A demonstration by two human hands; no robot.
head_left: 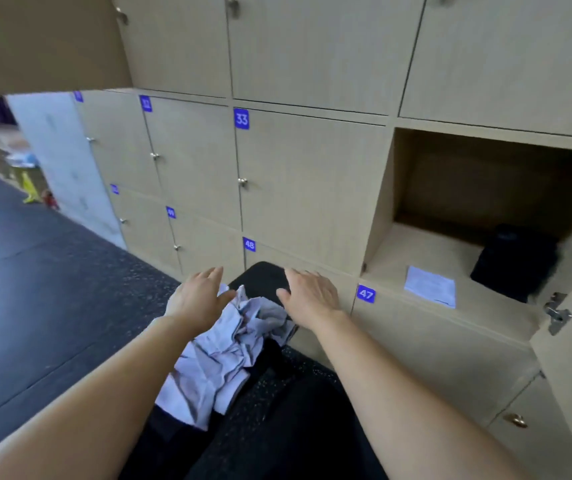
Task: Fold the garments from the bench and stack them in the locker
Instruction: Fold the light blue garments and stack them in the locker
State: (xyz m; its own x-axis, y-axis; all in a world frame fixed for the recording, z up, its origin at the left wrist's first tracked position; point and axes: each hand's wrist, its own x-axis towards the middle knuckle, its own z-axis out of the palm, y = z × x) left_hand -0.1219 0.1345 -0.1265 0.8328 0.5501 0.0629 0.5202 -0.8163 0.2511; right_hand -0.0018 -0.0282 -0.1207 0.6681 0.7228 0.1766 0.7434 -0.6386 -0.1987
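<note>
Two hands are held empty, fingers spread, over the garment (222,351), crumpled on the bench (264,275), its long axis laid from 7 to 1 o'clock. The left hand (198,299) is placed nearer, perhaps touching it; the right hand (312,299) is poised at its 1 o'clock end. The locker (416,258) is set at 2 o'clock.

One camera, riding on the person's head, wide-angle, tipped forward and down. It's close in: the left hand (197,299) and right hand (312,299) reach out mid-frame over the bench (263,276) right beneath it. It faces the wall of lockers (312,188) at a slant, the open locker (416,258) off to the right, dark floor (35,289) stretching away left.
</note>
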